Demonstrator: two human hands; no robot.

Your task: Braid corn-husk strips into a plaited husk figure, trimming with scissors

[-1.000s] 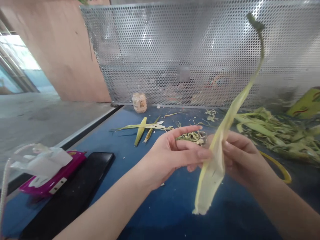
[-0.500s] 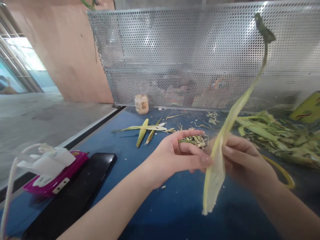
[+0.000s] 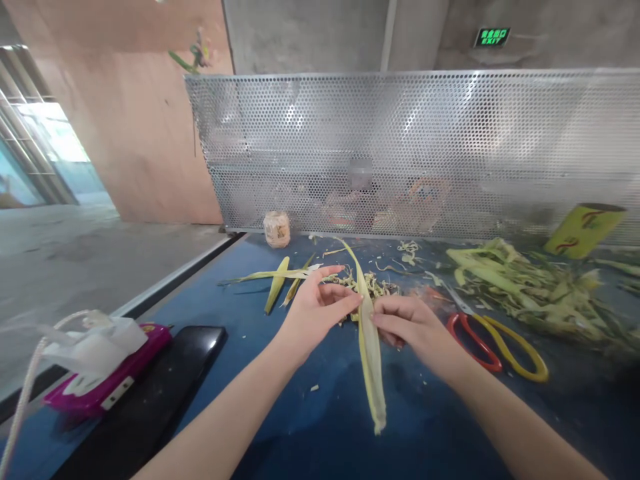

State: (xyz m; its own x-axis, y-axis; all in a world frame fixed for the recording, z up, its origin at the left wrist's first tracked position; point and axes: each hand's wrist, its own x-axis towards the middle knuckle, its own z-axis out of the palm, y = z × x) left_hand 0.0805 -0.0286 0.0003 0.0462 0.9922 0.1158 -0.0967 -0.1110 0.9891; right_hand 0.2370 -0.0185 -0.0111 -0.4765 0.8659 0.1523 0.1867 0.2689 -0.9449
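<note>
- Leaf (image 3: 371,360): far end, earlier raised high right of the grip, now low, beyond and slightly left of it.
- Red scissors handle (image 3: 481,339): now exposed, right of right hand (image 3: 407,323).
- Exit sign (image 3: 493,37): now visible, above right of grip.

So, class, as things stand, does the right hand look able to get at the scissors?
Probably yes: the scissors lie close beside the right hand, and nothing appears to block them. It is pinching the pale strip, though, so it would likely need to let go first.
</note>
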